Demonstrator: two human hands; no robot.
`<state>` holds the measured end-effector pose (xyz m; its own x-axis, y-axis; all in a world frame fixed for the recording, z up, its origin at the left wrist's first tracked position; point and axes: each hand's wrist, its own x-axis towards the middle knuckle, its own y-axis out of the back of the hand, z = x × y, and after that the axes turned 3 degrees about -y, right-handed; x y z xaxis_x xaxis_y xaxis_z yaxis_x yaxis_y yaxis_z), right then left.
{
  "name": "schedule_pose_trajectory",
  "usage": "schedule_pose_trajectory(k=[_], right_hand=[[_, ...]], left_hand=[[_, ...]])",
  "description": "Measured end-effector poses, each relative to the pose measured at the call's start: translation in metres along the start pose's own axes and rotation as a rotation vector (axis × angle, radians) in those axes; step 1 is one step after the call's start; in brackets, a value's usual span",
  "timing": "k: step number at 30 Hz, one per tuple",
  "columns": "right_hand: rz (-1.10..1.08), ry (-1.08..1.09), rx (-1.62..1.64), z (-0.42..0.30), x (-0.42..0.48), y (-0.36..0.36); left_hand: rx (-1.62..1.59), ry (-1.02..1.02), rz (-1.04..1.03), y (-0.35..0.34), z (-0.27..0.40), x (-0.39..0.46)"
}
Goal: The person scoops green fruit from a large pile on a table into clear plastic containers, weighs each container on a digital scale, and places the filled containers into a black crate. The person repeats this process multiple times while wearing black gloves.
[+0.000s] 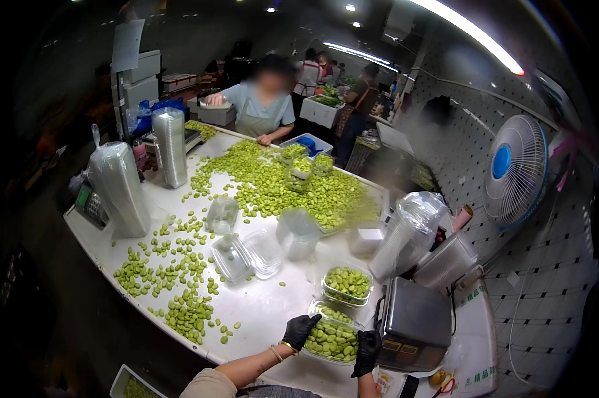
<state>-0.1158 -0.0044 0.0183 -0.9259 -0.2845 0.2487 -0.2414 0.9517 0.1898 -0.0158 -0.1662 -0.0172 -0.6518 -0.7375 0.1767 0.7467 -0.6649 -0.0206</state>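
Between my two black-gloved hands is a clear plastic tray of shelled green broad beans (330, 341). My left hand (301, 330) grips its left rim, and my right hand (367, 352) has hold of its right end. Just behind it, partly hidden, sits another bean-filled tray (335, 312). Farther back, filled trays (348, 282) look stacked one on another. To the right of my right hand stands a boxy metal-topped machine (416, 318).
Loose beans (185, 303) spread over the white table (259, 318). An empty hinged clamshell (232, 257) lies open. Stacked containers (122, 189) and bagged containers (409, 234) rise from the table. A fan (514, 169) is at right. A co-worker (264, 109) stands across the table.
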Motion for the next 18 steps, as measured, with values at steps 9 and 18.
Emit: schedule_pose_trajectory(k=[9, 18], right_hand=[[0.356, 0.019, 0.152, -0.047, -0.049, 0.044], [0.807, -0.308, 0.188, -0.001, -0.123, 0.138]], left_hand=[[-0.146, 0.18, -0.138, -0.032, 0.048, -0.025], [-0.311, 0.341, -0.438, -0.113, 0.081, -0.114]])
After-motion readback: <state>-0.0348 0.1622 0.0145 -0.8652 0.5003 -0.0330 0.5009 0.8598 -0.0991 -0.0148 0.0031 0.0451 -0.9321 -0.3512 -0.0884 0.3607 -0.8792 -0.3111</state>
